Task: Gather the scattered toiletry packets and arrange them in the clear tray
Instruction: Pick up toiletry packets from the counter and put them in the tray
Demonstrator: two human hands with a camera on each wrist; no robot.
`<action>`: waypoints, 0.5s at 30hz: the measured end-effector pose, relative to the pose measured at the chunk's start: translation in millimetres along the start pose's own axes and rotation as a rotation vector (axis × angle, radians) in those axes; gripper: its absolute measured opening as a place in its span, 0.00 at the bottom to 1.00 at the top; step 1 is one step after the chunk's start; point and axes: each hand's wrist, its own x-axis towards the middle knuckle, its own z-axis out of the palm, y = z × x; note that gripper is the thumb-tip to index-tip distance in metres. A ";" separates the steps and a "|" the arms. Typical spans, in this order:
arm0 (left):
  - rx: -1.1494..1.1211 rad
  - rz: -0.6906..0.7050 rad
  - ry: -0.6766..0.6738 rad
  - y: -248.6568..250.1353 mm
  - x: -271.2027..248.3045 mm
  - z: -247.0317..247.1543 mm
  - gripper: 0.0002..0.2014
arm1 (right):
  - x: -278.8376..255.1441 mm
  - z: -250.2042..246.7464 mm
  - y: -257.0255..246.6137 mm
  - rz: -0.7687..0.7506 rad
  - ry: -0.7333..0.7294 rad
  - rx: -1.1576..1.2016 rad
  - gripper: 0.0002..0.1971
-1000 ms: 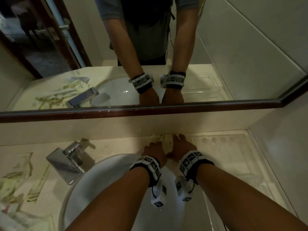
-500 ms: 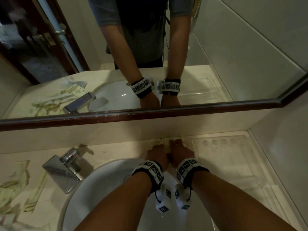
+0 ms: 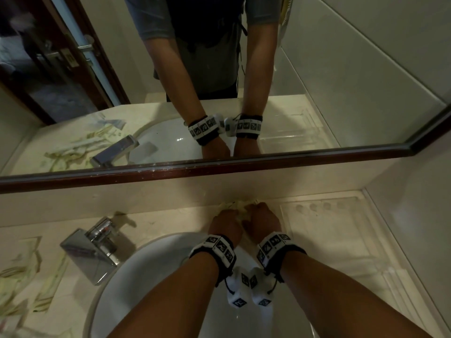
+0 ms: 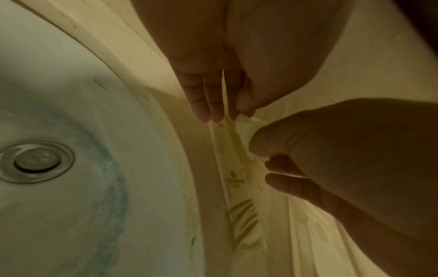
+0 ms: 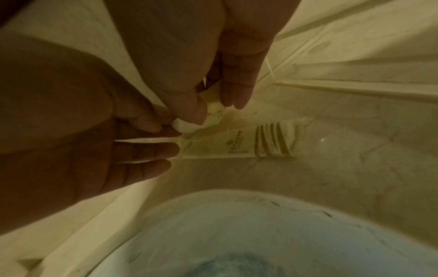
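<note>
Since a second earlier both hands had slid a little along the back edge of the cream marble worktop toward the clear plastic tray at its right end. The left hand and right hand together pinched the pale cream toiletry packets with gold stripes, thumbs against fingertips. The bundle lay just beside the tray, so placing probably came next; more packets remained scattered at the left end.

This is a bathroom. A white basin with a chrome tap sits in a marble counter under a framed wall mirror.
</note>
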 end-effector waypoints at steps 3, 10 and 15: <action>-0.122 -0.087 0.111 1.3 -2.8 -11.1 0.21 | -7.7 -6.4 -2.2 -0.003 0.006 0.128 0.29; -0.135 -0.129 0.235 0.4 -14.0 -37.6 0.15 | -22.1 -30.4 0.0 -0.034 0.153 0.180 0.16; -0.211 -0.153 0.239 -4.0 -22.5 -40.2 0.16 | -32.2 -36.4 7.2 -0.055 0.284 0.304 0.14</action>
